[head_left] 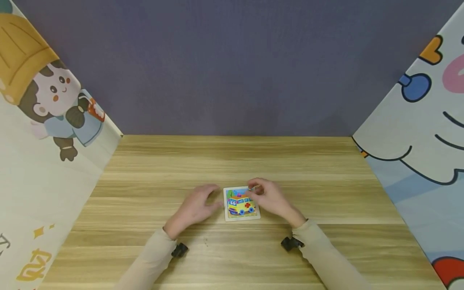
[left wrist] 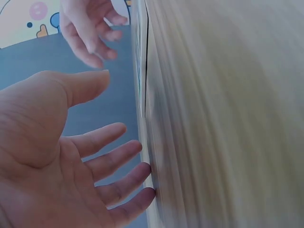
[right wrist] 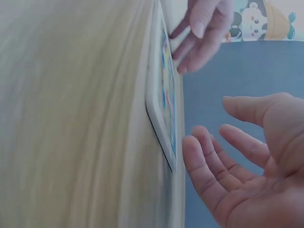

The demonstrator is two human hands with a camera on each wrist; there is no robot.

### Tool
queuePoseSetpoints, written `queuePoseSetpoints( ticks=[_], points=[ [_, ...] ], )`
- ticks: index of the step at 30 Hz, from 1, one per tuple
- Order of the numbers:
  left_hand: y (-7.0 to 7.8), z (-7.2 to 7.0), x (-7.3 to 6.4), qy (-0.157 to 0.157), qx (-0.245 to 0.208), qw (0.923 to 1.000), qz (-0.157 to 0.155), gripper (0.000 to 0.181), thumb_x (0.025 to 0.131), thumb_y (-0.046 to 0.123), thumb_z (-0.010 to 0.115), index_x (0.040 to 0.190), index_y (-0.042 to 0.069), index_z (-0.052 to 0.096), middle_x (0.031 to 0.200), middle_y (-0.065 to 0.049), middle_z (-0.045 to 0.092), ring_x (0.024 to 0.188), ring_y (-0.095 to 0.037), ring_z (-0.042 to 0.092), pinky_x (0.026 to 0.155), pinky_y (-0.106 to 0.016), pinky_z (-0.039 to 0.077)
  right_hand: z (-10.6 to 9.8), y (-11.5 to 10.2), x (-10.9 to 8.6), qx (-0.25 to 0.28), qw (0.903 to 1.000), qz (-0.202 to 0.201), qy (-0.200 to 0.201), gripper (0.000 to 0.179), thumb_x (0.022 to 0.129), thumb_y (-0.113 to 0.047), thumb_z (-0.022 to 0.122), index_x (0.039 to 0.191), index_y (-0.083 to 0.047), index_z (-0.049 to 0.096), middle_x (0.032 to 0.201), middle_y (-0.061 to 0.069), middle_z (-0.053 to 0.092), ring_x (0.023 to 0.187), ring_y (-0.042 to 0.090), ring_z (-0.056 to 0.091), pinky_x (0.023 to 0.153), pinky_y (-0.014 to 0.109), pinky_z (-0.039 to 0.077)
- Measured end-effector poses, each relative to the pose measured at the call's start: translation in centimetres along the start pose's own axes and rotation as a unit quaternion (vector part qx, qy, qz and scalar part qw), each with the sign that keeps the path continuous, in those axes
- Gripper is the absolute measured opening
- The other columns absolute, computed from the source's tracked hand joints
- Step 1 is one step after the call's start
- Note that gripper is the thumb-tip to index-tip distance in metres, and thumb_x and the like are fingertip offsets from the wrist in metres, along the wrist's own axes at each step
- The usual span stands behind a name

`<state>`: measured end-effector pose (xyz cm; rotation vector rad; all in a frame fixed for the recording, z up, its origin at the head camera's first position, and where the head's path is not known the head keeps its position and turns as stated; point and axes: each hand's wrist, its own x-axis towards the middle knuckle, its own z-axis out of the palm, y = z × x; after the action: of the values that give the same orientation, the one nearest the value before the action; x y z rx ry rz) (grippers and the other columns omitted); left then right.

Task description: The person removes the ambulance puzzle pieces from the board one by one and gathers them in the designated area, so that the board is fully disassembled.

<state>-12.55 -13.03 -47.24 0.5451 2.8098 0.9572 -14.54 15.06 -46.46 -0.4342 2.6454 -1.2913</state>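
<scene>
A small square picture board [head_left: 242, 217] with a pale border and a yellow ambulance picture lies flat on the wooden table. To its left is my left hand [head_left: 195, 206], thumb and fingers spread apart, fingertips close to the table. My right hand [head_left: 272, 197] hovers over the board's upper right part and covers that corner in the head view. Seen from the right wrist, the right hand [right wrist: 251, 161] has loosely bent fingers with nothing between them. The left wrist view shows the left palm [left wrist: 42, 152] bare, with the board's edge [left wrist: 143, 71] just beyond.
The wooden table [head_left: 232, 161] runs back to a dark grey-blue panel [head_left: 232, 68]. Cartoon-printed panels stand on the left [head_left: 43, 181] and right [head_left: 409, 137]. Dark wrist-mounted devices sit at the left sleeve [head_left: 179, 249] and right sleeve [head_left: 291, 243].
</scene>
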Motion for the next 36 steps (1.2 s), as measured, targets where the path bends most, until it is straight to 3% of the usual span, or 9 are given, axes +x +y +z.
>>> queuePoseSetpoints(
  ticks=[5, 9, 14, 21, 36],
  points=[
    [0.5, 0.5, 0.4, -0.022, 0.014, 0.9995, 0.018, 0.058, 0.098, 0.034, 0.077, 0.146, 0.005, 0.062, 0.155, -0.017, 0.059, 0.146, -0.042, 0.052, 0.124, -0.062, 0.039, 1.4, -0.3, 0.9, -0.016, 0.9995, -0.009, -0.026, 0.034, 0.099, -0.026, 0.077, 0.127, -0.007, 0.075, 0.098, 0.001, 0.074, 0.065, 0.009, 0.055, 0.056, 0.022, 0.045],
    [0.7, 0.8, 0.8, -0.039, 0.042, 0.9979, 0.030, 0.063, 0.095, 0.036, 0.081, 0.145, 0.003, 0.063, 0.157, -0.020, 0.056, 0.146, -0.044, 0.050, 0.124, -0.064, 0.038, 2.3, -0.3, 1.6, -0.034, 0.9987, -0.015, -0.036, 0.031, 0.099, -0.028, 0.078, 0.124, -0.010, 0.076, 0.089, -0.004, 0.070, 0.057, 0.007, 0.049, 0.051, 0.020, 0.041],
    [0.9, 0.8, 1.1, -0.050, 0.059, 0.9966, 0.029, 0.066, 0.092, 0.037, 0.083, 0.145, 0.003, 0.062, 0.159, -0.022, 0.053, 0.147, -0.045, 0.047, 0.124, -0.064, 0.037, 3.0, -0.5, 2.3, -0.067, 0.9959, -0.025, -0.056, 0.033, 0.099, -0.029, 0.078, 0.126, -0.011, 0.076, 0.081, -0.006, 0.066, 0.059, 0.006, 0.050, 0.053, 0.020, 0.041],
    [1.1, 0.9, 1.3, -0.056, 0.055, 0.9965, 0.025, 0.069, 0.091, 0.036, 0.085, 0.147, 0.004, 0.061, 0.159, -0.022, 0.052, 0.148, -0.045, 0.046, 0.123, -0.065, 0.037, 3.3, -0.6, 2.7, -0.077, 0.9942, -0.006, -0.074, 0.041, 0.097, -0.030, 0.080, 0.133, -0.011, 0.073, 0.072, -0.004, 0.056, 0.060, 0.008, 0.045, 0.054, 0.021, 0.035],
    [1.4, 0.8, 1.6, -0.060, 0.051, 0.9968, 0.015, 0.071, 0.089, 0.038, 0.086, 0.147, 0.006, 0.061, 0.161, -0.021, 0.050, 0.149, -0.044, 0.045, 0.122, -0.065, 0.039, 2.3, -1.3, 3.0, -0.096, 0.9852, -0.003, -0.142, 0.057, 0.089, -0.037, 0.089, 0.138, -0.015, 0.068, 0.080, 0.000, 0.055, 0.069, 0.013, 0.045, 0.059, 0.025, 0.035]
  ],
)
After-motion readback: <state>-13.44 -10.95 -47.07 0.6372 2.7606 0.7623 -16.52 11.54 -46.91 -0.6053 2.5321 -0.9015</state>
